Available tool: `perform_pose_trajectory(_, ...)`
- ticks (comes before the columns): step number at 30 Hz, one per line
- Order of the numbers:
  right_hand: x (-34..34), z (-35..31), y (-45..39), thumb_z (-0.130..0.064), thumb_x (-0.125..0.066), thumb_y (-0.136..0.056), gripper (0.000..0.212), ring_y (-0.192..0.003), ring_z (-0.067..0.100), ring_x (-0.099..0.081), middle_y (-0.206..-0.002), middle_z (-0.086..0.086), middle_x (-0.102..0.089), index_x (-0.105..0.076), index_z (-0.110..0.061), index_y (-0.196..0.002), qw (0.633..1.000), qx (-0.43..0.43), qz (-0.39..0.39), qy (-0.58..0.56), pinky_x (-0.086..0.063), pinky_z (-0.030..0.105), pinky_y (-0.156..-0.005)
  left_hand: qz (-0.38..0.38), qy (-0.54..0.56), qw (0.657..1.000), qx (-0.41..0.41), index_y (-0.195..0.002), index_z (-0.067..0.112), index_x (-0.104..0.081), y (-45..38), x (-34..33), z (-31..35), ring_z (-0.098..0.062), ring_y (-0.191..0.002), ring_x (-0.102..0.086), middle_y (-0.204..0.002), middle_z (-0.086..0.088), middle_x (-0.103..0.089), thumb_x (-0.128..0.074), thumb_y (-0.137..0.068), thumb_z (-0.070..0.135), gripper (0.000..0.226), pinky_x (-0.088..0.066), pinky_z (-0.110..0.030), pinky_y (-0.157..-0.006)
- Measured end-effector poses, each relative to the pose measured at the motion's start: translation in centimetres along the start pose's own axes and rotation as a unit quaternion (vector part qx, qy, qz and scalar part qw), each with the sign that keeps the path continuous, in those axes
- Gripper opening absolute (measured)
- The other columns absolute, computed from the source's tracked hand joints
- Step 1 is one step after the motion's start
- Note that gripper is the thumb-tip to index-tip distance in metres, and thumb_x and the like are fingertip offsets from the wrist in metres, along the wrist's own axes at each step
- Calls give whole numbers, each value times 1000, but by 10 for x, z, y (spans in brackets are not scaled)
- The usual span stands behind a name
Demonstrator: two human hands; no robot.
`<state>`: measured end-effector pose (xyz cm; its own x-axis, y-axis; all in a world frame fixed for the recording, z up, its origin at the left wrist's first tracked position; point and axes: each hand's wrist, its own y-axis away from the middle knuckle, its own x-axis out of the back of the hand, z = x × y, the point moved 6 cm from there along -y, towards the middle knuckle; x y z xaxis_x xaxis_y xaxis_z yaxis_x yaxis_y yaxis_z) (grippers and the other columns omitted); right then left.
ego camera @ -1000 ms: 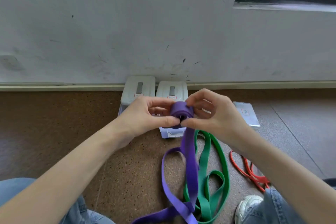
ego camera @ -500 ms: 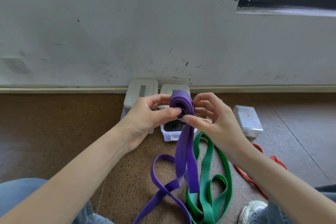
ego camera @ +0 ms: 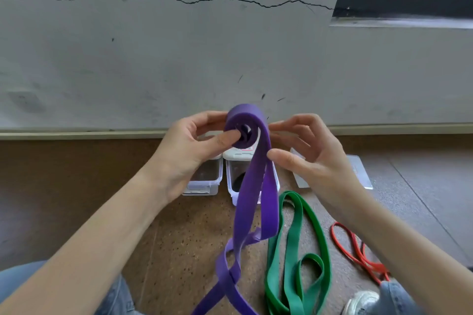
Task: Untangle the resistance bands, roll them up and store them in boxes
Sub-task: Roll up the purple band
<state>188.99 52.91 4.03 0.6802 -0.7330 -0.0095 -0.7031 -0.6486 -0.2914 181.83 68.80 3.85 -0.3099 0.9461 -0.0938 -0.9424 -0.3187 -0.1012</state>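
two hands [ego camera: 194, 151] [ego camera: 304, 158] roll the purple band [ego camera: 245, 126]: left pinches the coil, right steadies the tail with relaxed fingers, and next comes winding in the twisted slack.

Purple, green, red bands on speckled brown.
Purple band [ego camera: 256, 186], green band [ego camera: 297, 250], thin red band [ego camera: 358, 253]; brown speckled floor [ego camera: 179, 238]; clear white-lidded boxes [ego camera: 204, 179]; grey cracked wall [ego camera: 179, 46].

Bare floor [ego camera: 64, 186] lies left of the boxes [ego camera: 204, 176]; right, a lid [ego camera: 358, 171], green band [ego camera: 297, 243] and red band [ego camera: 358, 253] crowd it.
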Motion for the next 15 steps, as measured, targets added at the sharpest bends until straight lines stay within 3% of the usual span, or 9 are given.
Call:
perform_pose_trajectory(2, -8, 0, -1, -20, -74, -67, 38, -98, 15, -65, -100, 2, -68, -54, -12, -97, 1000, 5, -6, -12, -51, 21, -75, 2, 102, 995, 4, -93, 18, -71, -1, -7, -3, -14, -92, -68, -98, -3, -73, -77, -55, 25, 39, -54, -26, -85)
perform_pose_trajectory(7, -5, 5, -3, -22, -73, -73, 26, -79, 17, -65, -88, 1, -67, -54, -20, -91, 997, 7, 43, 61, -54, 31, -70, -3, 118, 991, 55, -100, 10, -66, 4, -26, -24, -12, -84, -69, -95, -2, -72, -72, -62, 16, 39, -54, -19, -70)
perform_pose_trajectory(10, -4, 1, -3, -11, -69, -81, 26, -86, 11, -63, -93, -8, -65, -57, -28, -96, 985, 38, 8, 166, -51, 31, -80, -43, -57, 994, 82, -107, 20, -65, 5, -23, -26, -7, -87, -69, -97, 5, -73, -75, -69, 16, 40, -52, -17, -72)
perform_pose_trajectory(13, -12, -2, -1, -19, -63, -83, 27, -101, 15, -57, -108, -3, -56, -58, -36, -103, 956, 66, -50, 282, -53, 35, -83, -67, -152, 985, 40, -106, 24, -63, 4, -21, -15, -11, -85, -70, -100, 5, -70, -77, -71, 8, 40, -51, -13, -69)
perform_pose_trajectory(15, -14, -2, 0, -18, -65, -83, 29, -102, 13, -57, -110, -2, -53, -58, -35, -105, 951, 73, -67, 292, -54, 30, -80, -72, -198, 977, 17, -102, 22, -65, 7, -22, -9, -14, -83, -70, -97, 2, -71, -78, -71, 8, 36, -52, -15, -70)
